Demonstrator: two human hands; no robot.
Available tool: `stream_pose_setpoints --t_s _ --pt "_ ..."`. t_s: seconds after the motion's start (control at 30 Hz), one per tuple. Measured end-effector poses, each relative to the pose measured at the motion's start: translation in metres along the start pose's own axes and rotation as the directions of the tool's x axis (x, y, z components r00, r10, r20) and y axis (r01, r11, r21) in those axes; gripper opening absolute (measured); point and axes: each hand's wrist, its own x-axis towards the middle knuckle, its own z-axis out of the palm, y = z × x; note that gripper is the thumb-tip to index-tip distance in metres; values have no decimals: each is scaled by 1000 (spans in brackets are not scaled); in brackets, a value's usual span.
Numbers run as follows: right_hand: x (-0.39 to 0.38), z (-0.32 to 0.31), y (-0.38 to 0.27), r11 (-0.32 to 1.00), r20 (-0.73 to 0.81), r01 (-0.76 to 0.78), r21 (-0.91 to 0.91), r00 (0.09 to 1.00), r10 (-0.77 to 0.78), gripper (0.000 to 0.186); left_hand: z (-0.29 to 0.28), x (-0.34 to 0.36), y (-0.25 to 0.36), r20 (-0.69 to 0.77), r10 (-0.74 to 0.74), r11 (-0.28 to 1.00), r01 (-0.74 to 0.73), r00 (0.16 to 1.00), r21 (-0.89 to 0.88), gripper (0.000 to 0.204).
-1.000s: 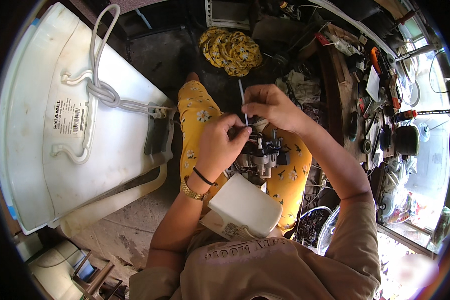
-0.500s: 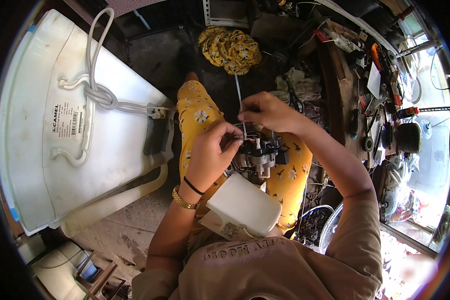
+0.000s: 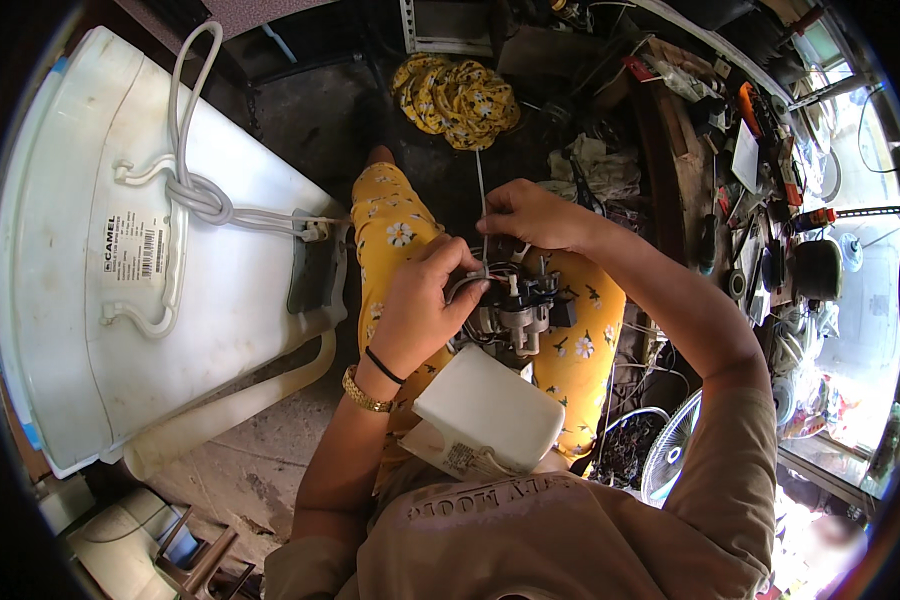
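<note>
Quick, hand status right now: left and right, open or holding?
Left hand: closed, thumb and forefinger pinching at the lower end of the thin white cable tie, beside the motor assembly.
Right hand: closed, pinching the tie higher up.

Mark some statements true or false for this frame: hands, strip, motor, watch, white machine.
1. The right hand grips a thin pale strip. True.
2. The left hand hangs free. False: its thumb and finger are at the strip's lower end, by the motor.
3. A gold watch is on the left wrist. True.
4. The motor lies on the workbench. False: it is between the person's thighs.
5. A grey cord is knotted on the white machine. True.
6. The white machine is on the person's right. False: it is on the left.
</note>
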Motion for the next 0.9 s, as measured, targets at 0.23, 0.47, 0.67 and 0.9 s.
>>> stream_pose_setpoints --t_s 0.23,0.47,0.67,0.9 --pt "-14 4 -4 853 -78 84 515 996 -52 16 3 3 -3 -4 17 993 -17 1000 -113 17" --pt "-29 15 -7 705 -128 159 691 987 -97 14 10 0 -7 -29 1 996 -4 1000 -92 18" --pt "-43 17 -14 705 -189 198 681 978 -92 15 15 0 -8 -71 51 997 -55 996 -52 17" --pt "-49 18 -16 644 -224 224 731 971 -82 20 21 -4 -15 -106 68 993 -77 992 -84 16"
